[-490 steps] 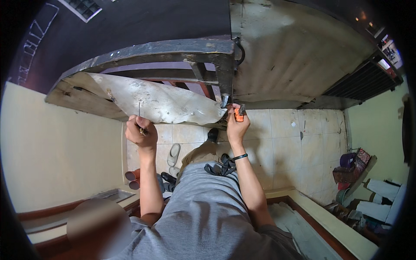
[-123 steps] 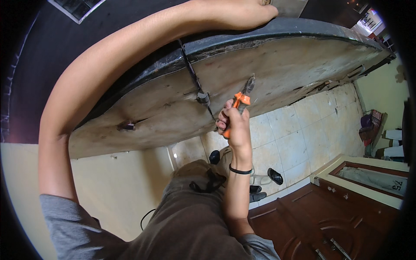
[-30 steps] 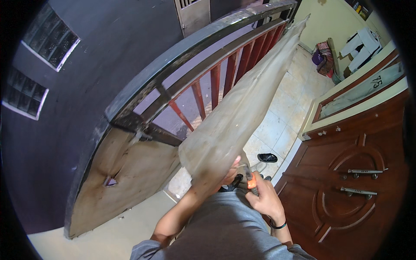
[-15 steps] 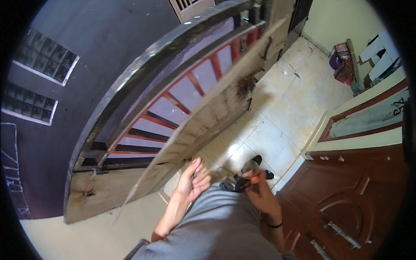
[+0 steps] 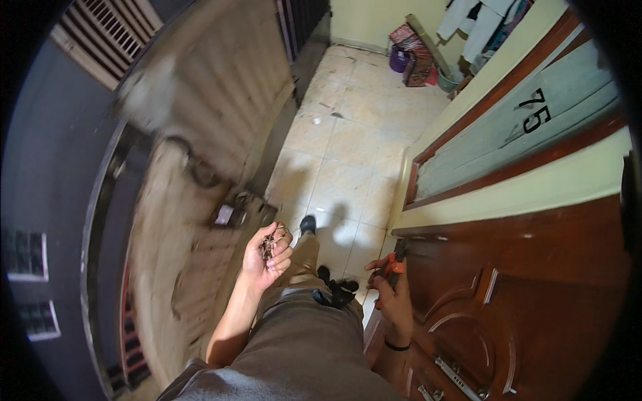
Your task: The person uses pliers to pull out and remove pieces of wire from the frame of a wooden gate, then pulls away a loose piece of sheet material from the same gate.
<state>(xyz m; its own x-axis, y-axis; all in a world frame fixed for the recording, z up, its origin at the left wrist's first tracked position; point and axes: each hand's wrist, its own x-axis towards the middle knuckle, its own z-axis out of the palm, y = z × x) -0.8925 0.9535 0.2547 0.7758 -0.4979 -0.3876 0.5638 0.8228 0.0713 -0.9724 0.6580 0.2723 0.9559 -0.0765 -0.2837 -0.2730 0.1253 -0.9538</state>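
My left hand (image 5: 256, 266) is closed, palm side up, around a small bunch of thin, brownish bits (image 5: 269, 246). They look like rusty nails or wire pieces, too small to tell. On the right, my right hand (image 5: 397, 302) grips pliers (image 5: 394, 267) with orange-red handles and a dark head pointing away from me. The pliers are close to the brown wooden door (image 5: 508, 267). Nearest to my left hand is the edge of a gate with weathered wooden boards (image 5: 200, 220), blurred, with a metal latch (image 5: 244, 207) on it.
Pale floor tiles (image 5: 334, 160) run ahead between the gate and the door. At the far end stand a purple bucket (image 5: 399, 60) and a patterned red-brown item (image 5: 418, 63). White clothes (image 5: 461, 23) hang above. A dark wall (image 5: 40, 147) lies left.
My view has shifted forward and turned, so the gate now sits further left and the door closer. My left hand has turned to show the bits in it; the pliers have come into clearer view.
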